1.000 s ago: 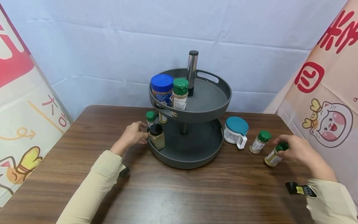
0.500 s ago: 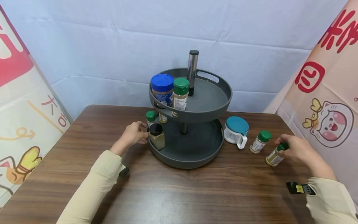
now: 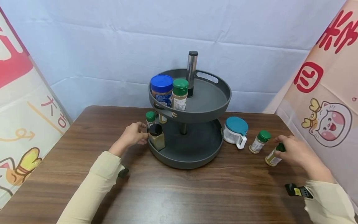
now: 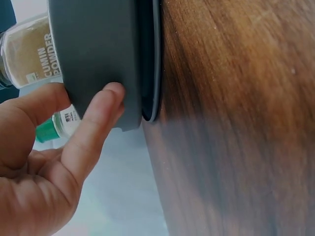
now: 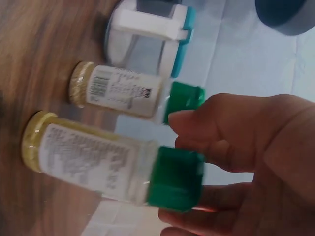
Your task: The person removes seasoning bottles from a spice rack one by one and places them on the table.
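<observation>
Back wall (image 3: 112, 62): pale blue cloth, matte, creased. Side sheets (image 3: 330, 102): printed cloth, red lettering and cartoon figures; right one pinkish, left one mostly white. Table (image 3: 207, 199): dark brown wood grain, light sheen toward the front.

Rack (image 3: 193, 144) on the table, mid: two round dark grey trays, matte, raised rims, slot handles in the upper one, shiny metal post up the centre.

Sleeves (image 3: 103, 174): cream, wrinkled. Left hand (image 3: 133, 134) at the lower tray's left rim: thumb tip at the top edge, forefinger laid on the outer wall, the two spread apart. Right hand (image 3: 296, 151) over the near bottle (image 3: 272, 158), right side of table: fingers bent about the cap, can't tell if clamped on it.

Tub (image 3: 162, 90): round, smooth blue lid, on upper tray. Pot (image 3: 236, 130): clear body, teal lid, white handle, just right of rack. Tall bottle (image 3: 180, 96): green cap, white label, beside tub. Near bottle: clear cylinder, green cap, yellowish contents. Far bottle (image 3: 257, 144): same shape, between it and pot.

Jar (image 3: 157, 138): squarish, clear, black cap, tan powder, marked CUMIN POWDER, on lower tray by left hand. Small bottle (image 3: 150, 118): green cap, behind jar.
</observation>
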Demonstrator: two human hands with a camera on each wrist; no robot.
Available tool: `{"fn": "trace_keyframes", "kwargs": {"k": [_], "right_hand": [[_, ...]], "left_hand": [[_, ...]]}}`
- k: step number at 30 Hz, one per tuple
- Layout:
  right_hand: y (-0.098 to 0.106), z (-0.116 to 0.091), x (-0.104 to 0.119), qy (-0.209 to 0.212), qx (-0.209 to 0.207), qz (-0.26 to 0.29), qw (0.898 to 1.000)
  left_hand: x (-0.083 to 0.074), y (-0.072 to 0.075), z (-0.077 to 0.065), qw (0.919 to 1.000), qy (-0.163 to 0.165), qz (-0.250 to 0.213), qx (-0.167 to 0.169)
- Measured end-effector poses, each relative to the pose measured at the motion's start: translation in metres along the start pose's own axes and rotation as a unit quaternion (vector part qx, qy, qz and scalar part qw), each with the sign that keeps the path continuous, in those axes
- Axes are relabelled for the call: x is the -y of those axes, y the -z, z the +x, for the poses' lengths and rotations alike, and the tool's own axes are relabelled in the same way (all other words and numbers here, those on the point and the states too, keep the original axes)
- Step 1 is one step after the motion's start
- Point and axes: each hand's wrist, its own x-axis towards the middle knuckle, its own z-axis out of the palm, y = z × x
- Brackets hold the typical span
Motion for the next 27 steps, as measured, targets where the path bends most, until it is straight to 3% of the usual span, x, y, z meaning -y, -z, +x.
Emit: {"fn": "trace_keyframes", "kwargs": {"k": [7,14,27], "right_hand": [[0.008,-0.002,0.018,0.01,-0.019,-0.003,1.0],[0.011,-0.001,0.025,0.002,0.0,-0.005,1.0],[0.008,0.003,0.037,0.013,-0.005,-0.008,1.0]], "left_hand": [[-0.003,0.011,-0.005,0.9971,-0.027,0.06,0.039],[0.0,0.018,-0.007,0.982,-0.083,0.164,0.046],[0.003,0.019,-0.012,0.977,-0.099,0.183,0.048]]}}
